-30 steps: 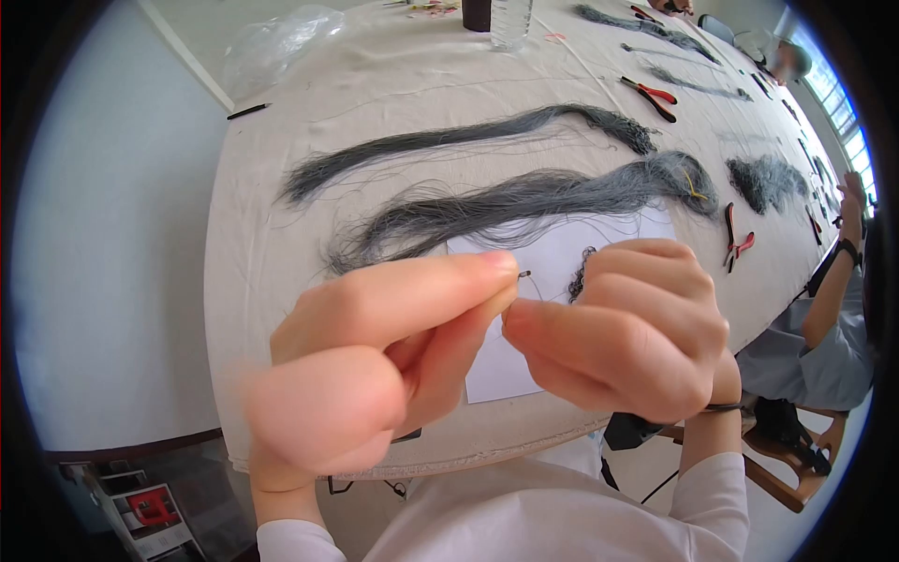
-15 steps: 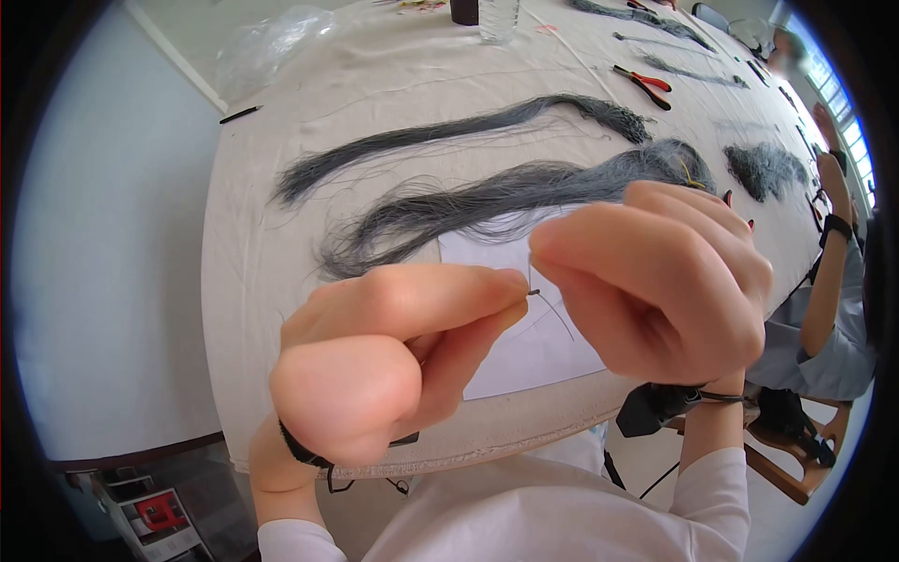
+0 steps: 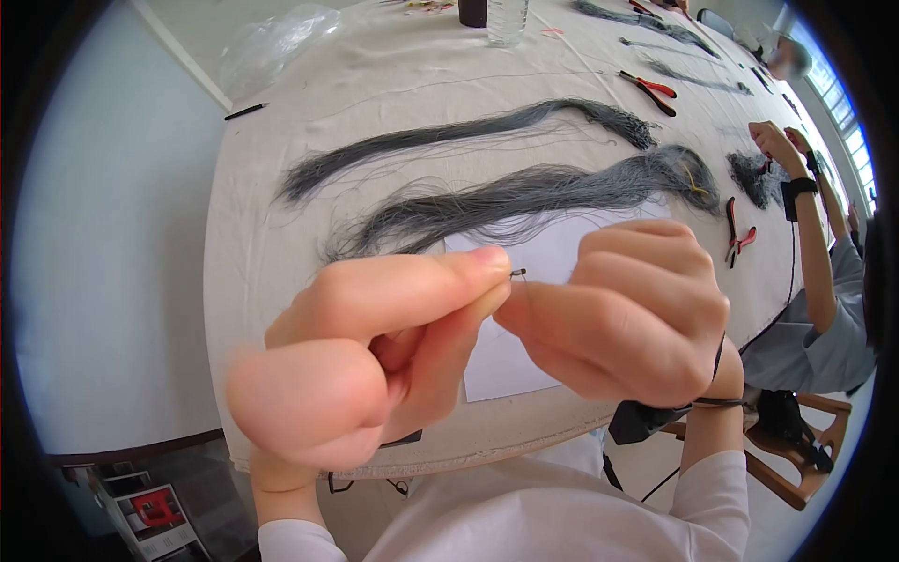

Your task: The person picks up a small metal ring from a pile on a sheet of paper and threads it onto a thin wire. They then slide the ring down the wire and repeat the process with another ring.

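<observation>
My left hand (image 3: 379, 323) is closed in a pinch, and a tiny dark tip (image 3: 519, 273) pokes out from between its thumb and finger. A thin strand (image 3: 527, 290) runs from that tip down to my right hand (image 3: 618, 323), whose fingers are closed on it. The fingertips of both hands are close together above a white paper sheet (image 3: 510, 370). What else is inside the left pinch is hidden. Beyond the hands lie a loose grey strand bundle (image 3: 524, 192), tied with a yellow piece, and a narrower grey bundle (image 3: 421, 131).
Red-handled pliers (image 3: 649, 92) lie toward the back, and another pair of pliers (image 3: 736, 234) lies to the right. A dark pen (image 3: 246, 111), a clear plastic bag (image 3: 276, 47) and a clear glass (image 3: 507, 23) are farther off. A co-worker's arm (image 3: 815, 244) reaches over the right side.
My right hand has come down and left, its fingertips now close to the left ones. The dangling strand end no longer shows. On the right, the co-worker's hands moved, and the nearby pliers are now uncovered.
</observation>
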The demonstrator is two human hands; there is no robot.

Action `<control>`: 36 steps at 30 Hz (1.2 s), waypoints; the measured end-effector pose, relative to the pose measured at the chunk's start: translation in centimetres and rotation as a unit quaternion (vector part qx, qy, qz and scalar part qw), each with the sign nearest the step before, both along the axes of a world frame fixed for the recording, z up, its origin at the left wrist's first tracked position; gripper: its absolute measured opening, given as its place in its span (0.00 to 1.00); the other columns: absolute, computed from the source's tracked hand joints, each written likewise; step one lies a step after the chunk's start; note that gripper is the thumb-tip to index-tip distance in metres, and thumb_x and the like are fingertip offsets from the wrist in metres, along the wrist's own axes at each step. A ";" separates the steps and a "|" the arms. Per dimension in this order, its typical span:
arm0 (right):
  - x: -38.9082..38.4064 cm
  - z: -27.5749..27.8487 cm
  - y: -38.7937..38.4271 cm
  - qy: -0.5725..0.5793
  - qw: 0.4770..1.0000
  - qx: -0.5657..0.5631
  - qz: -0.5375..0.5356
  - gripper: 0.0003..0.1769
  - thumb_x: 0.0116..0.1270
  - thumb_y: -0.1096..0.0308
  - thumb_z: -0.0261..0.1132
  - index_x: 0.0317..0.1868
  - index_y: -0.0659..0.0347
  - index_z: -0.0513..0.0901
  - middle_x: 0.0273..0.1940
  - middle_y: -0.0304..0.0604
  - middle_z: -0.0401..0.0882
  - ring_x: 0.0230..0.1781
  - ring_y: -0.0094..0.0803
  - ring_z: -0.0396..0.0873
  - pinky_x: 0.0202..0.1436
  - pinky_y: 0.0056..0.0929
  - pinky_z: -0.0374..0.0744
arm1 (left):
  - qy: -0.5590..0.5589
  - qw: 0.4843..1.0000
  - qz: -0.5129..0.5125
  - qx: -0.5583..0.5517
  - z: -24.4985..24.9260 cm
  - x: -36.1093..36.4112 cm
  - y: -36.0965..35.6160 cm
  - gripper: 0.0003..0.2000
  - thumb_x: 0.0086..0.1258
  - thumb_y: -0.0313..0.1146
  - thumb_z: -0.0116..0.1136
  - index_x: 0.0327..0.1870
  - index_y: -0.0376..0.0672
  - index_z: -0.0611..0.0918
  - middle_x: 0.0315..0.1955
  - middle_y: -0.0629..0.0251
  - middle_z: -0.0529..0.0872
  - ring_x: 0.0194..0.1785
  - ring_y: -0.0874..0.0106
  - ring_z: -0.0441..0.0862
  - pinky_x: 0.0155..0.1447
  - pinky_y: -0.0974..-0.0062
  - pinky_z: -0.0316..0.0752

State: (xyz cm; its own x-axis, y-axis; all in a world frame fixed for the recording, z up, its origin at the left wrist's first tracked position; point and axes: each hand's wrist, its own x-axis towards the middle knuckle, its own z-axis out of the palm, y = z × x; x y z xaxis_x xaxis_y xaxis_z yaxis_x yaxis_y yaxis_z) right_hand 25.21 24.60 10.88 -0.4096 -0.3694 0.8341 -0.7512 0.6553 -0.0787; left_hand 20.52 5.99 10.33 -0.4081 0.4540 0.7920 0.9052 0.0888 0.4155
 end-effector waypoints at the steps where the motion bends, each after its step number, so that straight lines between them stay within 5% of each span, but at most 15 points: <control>1: 0.3 0.2 -0.2 0.006 1.000 0.023 -0.020 0.14 0.40 0.80 0.70 0.32 0.63 0.83 0.14 0.30 0.63 0.10 0.22 0.62 0.14 0.21 0.60 | 0.001 1.000 0.001 0.000 0.0 0.0 0.0 0.26 0.60 0.12 0.62 0.38 0.44 0.53 0.35 0.45 0.83 0.26 0.79 0.79 0.29 0.91 0.71; 9: 2.0 0.8 -1.8 0.049 0.989 -0.040 -0.136 0.19 0.35 0.67 0.72 0.34 0.57 0.84 0.14 0.27 0.61 0.12 0.22 0.60 0.19 0.22 0.61 | 0.069 0.995 -0.011 0.072 -1.8 -0.8 0.9 0.28 0.58 0.14 0.66 0.38 0.44 0.53 0.34 0.48 0.84 0.26 0.78 0.79 0.29 0.90 0.72; 13: 1.2 1.0 -0.6 0.068 0.990 -0.025 -0.119 0.18 0.35 0.75 0.71 0.33 0.59 0.84 0.15 0.29 0.66 0.11 0.22 0.61 0.17 0.21 0.58 | 0.107 0.987 -0.019 0.116 -0.9 -0.3 0.7 0.29 0.57 0.15 0.68 0.38 0.44 0.54 0.33 0.49 0.84 0.26 0.78 0.79 0.28 0.89 0.73; 15: 0.6 1.1 0.2 0.081 0.991 -0.015 -0.106 0.18 0.35 0.81 0.70 0.33 0.61 0.84 0.15 0.31 0.68 0.11 0.22 0.62 0.15 0.21 0.57 | 0.000 0.989 0.010 -0.145 2.0 1.0 -0.4 0.28 0.57 0.14 0.66 0.38 0.43 0.54 0.32 0.52 0.85 0.26 0.78 0.81 0.30 0.89 0.74; 20: -0.6 0.6 1.0 0.012 0.999 -0.035 -0.037 0.16 0.38 0.84 0.69 0.33 0.65 0.83 0.16 0.36 0.73 0.10 0.23 0.63 0.13 0.20 0.59 | 0.007 0.989 0.015 -0.150 2.2 1.1 -0.7 0.28 0.57 0.13 0.66 0.38 0.43 0.54 0.32 0.51 0.85 0.26 0.77 0.81 0.30 0.88 0.74; 27: -0.9 -0.4 0.5 -0.030 0.998 -0.052 0.023 0.14 0.39 0.83 0.68 0.32 0.65 0.83 0.14 0.35 0.67 0.10 0.25 0.64 0.13 0.22 0.61 | 0.019 0.988 0.034 -0.152 2.5 0.7 -1.1 0.28 0.56 0.13 0.66 0.38 0.43 0.54 0.33 0.50 0.85 0.27 0.76 0.82 0.31 0.87 0.75; 36: 1.3 0.6 -1.2 0.020 0.997 0.025 -0.069 0.18 0.37 0.79 0.70 0.34 0.60 0.84 0.14 0.27 0.58 0.10 0.20 0.60 0.15 0.18 0.59 | 0.029 0.985 0.049 -0.161 2.4 1.4 -0.4 0.29 0.56 0.12 0.66 0.38 0.43 0.53 0.33 0.49 0.85 0.27 0.75 0.82 0.31 0.86 0.76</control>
